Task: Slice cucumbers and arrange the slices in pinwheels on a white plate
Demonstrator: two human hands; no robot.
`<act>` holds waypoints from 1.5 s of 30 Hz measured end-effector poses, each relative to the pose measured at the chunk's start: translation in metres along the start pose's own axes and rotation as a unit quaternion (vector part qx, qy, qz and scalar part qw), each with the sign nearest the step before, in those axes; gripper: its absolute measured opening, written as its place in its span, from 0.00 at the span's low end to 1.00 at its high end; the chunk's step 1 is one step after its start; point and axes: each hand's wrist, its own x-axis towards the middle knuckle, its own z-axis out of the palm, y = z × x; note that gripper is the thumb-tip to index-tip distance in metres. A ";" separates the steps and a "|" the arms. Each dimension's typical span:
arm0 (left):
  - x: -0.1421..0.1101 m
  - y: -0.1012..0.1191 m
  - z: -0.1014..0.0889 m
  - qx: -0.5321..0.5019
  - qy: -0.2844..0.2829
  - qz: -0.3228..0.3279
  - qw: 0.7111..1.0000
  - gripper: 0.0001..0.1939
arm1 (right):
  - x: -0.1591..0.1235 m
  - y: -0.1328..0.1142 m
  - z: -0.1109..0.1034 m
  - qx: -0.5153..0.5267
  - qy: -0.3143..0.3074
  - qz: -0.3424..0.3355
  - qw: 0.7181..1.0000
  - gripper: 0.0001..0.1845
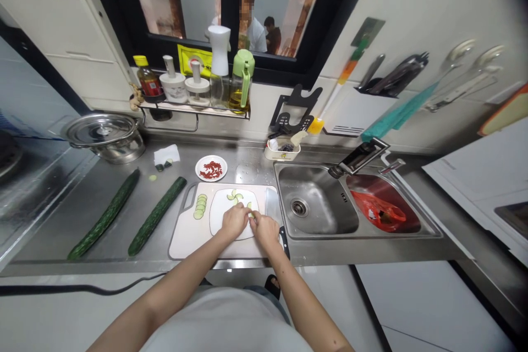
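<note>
Left hand (236,220), right hand (265,229) — fingers curled, tips pinching cucumber slice (249,212) — over white plate (217,212).

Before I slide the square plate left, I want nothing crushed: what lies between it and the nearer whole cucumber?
In the head view, a row of cucumber slices lies between them, on the handle side of the cutting board.

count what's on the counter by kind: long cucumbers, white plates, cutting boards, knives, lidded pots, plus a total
Long cucumbers: 2
White plates: 2
Cutting board: 1
Knife: 1
Lidded pot: 1
Total: 7
</note>
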 end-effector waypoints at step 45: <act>-0.080 -0.134 -0.032 -0.115 0.226 -0.271 0.929 0.16 | -0.025 0.008 0.002 0.224 0.313 -0.146 0.911 0.17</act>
